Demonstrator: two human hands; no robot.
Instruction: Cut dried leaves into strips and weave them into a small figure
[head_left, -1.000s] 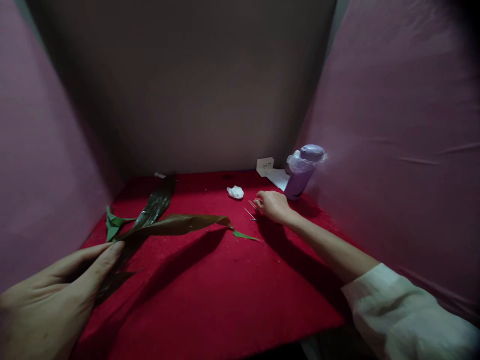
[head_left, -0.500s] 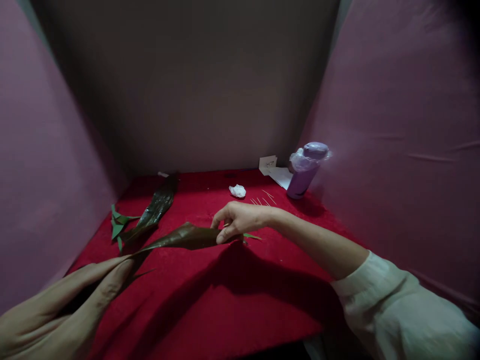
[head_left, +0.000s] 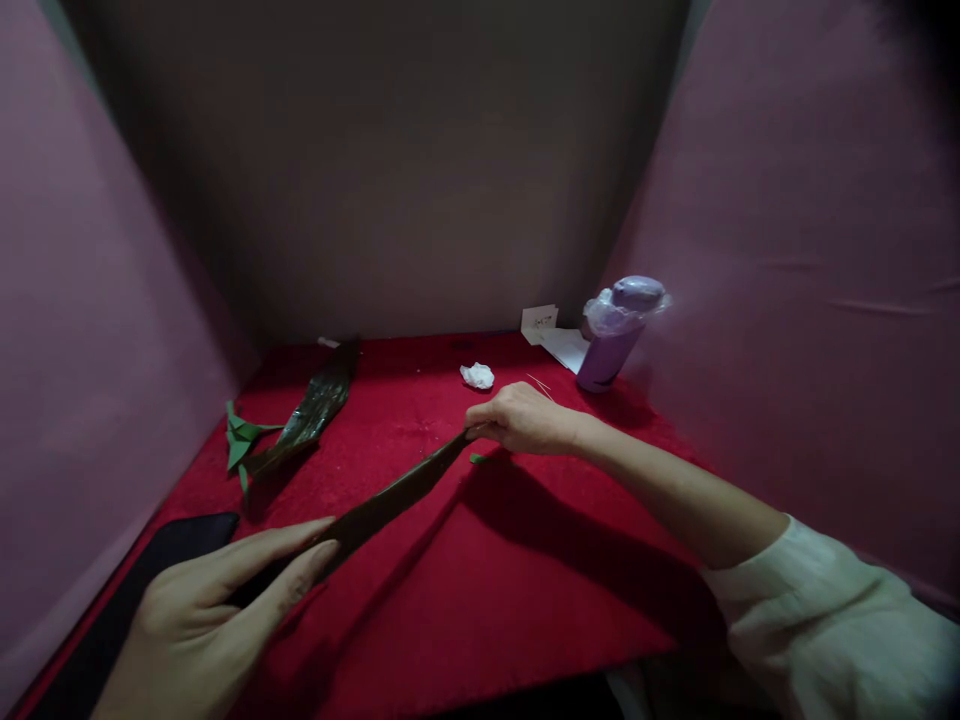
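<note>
Now stretched taut, long dark-green leaf strip (head_left: 390, 497): my right hand (head_left: 525, 420) pinches its two-o'clock tip, left hand (head_left: 225, 600) grips the near end; flattening next.

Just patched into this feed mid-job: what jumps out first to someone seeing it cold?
A long dark brown-green leaf strip is stretched taut above the bright red cloth-covered table, the left hand pinching its near end and the right hand its far end. At the back right stands a lilac bottle with a plastic-wrapped cap. More dark leaves lie at the back left.
</note>
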